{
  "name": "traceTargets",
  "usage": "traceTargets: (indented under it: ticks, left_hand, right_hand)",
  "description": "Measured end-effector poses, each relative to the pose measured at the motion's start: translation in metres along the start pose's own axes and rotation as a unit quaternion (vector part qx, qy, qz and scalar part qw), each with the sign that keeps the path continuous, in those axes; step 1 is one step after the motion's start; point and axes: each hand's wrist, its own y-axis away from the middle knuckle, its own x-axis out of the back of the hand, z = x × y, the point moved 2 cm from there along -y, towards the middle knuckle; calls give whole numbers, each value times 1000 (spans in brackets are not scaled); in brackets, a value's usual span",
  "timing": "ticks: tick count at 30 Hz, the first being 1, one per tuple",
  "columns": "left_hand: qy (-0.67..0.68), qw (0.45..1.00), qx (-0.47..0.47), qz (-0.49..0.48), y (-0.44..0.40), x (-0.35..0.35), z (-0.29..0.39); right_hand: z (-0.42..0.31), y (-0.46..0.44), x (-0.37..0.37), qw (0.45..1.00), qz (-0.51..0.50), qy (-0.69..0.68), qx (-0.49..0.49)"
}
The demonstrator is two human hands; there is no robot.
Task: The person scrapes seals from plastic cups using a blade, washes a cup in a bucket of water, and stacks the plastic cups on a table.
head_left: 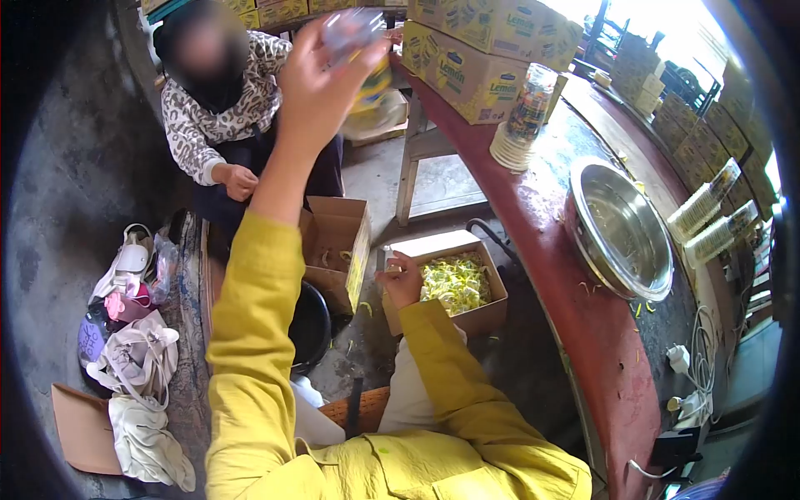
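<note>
My left hand (321, 87) is raised, fingers wrapped around a blurred clear plastic container (353, 32) in front of a seated person (218, 140). Well apart and lower, my right hand (405, 282) is at the side of an open cardboard box (490, 317) of yellow-and-white pieces (456, 279); its fingers are bent, but I can't tell whether they grip anything. On the red-edged surface (607, 367) to my right, a stack of cups (518, 133) stands near a steel basin (623, 218).

L hand (318, 92) up, R hand (403, 282) lower.
</note>
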Motion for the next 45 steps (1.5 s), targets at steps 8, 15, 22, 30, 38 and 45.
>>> traceTargets:
  ticks: [8,15,22,30,38,45]
  left_hand:
    - [-71,996,-46,19,-95,-141,-3]
    - [-40,999,22,-16,-94,-201,-37]
    - [-65,981,66,-169,-27,-222,-84]
    - [-3,980,150,-128,31,-219,-102]
    - [-28,981,124,-146,43,-220,-105]
    - [30,999,-44,6,29,-137,-76]
  right_hand:
    - [-9,11,-5,998,-21,-44,-40]
    - [-19,11,0,998,-22,-58,-24]
    - [-19,9,-4,990,-43,-135,-1]
    - [-54,1,4,992,-45,28,115]
    - [-37,-11,-15,995,-31,-25,88]
    - [13,-2,-7,989,41,-123,69]
